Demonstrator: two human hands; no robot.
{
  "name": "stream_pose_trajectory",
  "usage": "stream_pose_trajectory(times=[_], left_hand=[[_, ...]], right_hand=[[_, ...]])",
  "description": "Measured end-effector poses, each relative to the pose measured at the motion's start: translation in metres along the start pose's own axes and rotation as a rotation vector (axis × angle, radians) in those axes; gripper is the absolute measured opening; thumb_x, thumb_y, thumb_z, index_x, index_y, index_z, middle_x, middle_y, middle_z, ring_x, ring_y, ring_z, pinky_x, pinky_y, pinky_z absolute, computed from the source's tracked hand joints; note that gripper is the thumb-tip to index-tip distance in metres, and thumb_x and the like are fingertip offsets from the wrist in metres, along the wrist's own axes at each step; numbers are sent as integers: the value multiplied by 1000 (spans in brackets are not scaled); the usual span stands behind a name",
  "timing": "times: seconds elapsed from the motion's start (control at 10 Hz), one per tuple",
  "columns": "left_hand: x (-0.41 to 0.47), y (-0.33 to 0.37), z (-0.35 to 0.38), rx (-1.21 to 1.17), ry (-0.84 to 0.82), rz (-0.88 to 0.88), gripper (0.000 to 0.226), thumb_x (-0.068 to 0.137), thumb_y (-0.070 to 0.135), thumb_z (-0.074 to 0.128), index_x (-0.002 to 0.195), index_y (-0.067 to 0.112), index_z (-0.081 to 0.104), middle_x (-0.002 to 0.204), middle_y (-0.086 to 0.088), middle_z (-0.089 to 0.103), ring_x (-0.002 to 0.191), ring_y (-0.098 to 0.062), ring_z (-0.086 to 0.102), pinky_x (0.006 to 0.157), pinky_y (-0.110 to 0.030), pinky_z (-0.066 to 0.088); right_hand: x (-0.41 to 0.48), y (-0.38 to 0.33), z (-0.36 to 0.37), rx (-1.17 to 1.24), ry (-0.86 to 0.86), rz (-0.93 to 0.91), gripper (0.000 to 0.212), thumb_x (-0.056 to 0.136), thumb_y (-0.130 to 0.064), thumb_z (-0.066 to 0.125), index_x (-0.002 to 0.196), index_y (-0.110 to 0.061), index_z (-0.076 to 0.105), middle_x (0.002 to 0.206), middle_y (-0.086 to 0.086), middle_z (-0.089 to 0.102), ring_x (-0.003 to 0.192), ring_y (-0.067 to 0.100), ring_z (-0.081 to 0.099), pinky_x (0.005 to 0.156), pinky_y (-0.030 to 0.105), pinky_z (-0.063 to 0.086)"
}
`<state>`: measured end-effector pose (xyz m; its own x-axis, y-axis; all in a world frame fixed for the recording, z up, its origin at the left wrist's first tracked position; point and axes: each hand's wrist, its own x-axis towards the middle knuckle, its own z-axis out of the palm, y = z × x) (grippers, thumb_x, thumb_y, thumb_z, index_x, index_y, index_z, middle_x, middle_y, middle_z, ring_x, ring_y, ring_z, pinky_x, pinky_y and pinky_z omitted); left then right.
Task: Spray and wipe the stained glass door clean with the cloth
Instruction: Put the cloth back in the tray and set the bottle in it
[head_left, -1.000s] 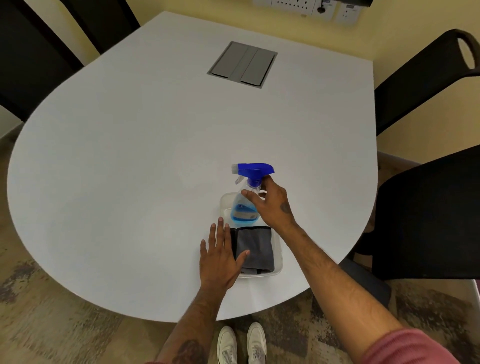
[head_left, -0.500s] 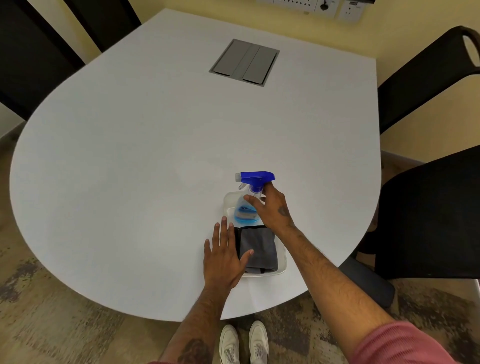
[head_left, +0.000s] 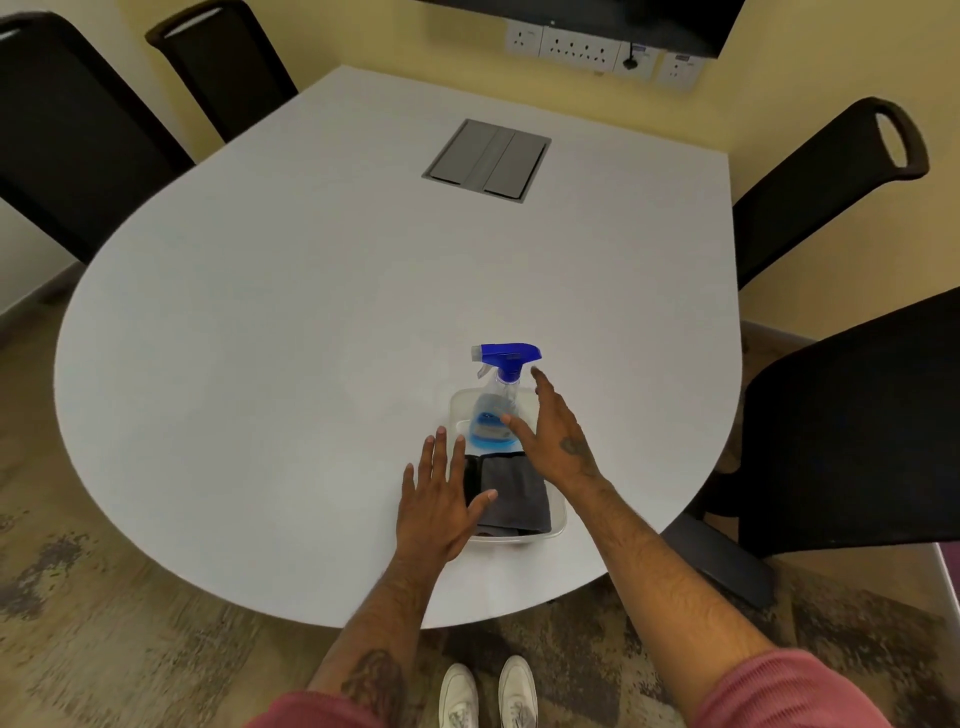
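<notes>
A clear spray bottle (head_left: 496, 402) with a blue trigger head and blue liquid stands upright in the far end of a clear plastic tray (head_left: 556, 525) on the white table. A folded grey cloth (head_left: 514, 496) lies in the tray's near end. My right hand (head_left: 553, 434) hovers just right of the bottle, fingers spread, holding nothing. My left hand (head_left: 439, 501) lies flat on the table against the tray's left rim, its thumb over the cloth's edge. No glass door is in view.
The white table (head_left: 291, 332) has a grey cable hatch (head_left: 488, 158) near its far end. Black chairs (head_left: 852, 421) stand at the right and at the far left (head_left: 78, 130). Wall sockets (head_left: 587, 49) sit behind the table. My white shoes (head_left: 488, 693) show below the near edge.
My right hand has let go of the spray bottle's neck and opened, moving slightly back to the right. The bottle stays upright in the tray. My left hand has barely moved.
</notes>
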<state>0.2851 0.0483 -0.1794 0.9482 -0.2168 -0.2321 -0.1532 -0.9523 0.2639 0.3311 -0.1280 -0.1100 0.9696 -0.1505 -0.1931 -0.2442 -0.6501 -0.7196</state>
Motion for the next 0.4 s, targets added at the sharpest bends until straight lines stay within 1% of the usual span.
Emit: stream_pose_trajectory(times=[0.1,0.2,0.3,0.4], left_hand=[[-16,-4,-14,40,35,19,94,86,79,7,159,25,-19,168,-4,-25,157,-24,-17,127,-49,1],[-36,-5,-26,102,63,25,90,92,76,13,158,24,-21,165,-3,-30,157,-24,-17,127,-49,1],[-58,-1,-32,117,77,12,93,88,77,6,158,23,-20,166,-5,-28,156,-24,-20,127,-50,0],[-86,9,-35,129,96,4,93,88,78,7,159,23,-19,166,-5,-29,156,-25,-21,127,-49,-2]], right_hand=[[-31,14,-2,-225,7,-103,77,98,-49,52,158,-25,10,166,4,21,150,25,27,119,43,29],[-63,25,-3,-447,11,-172,80,97,-59,44,159,-27,5,168,8,11,154,28,14,121,49,22],[-92,35,-7,-502,-18,-182,81,96,-66,32,158,-30,-4,169,6,-4,156,28,-2,123,51,9],[-120,45,-12,-568,-21,-187,82,95,-69,24,158,-30,-9,168,7,-12,155,28,-9,123,53,3]])
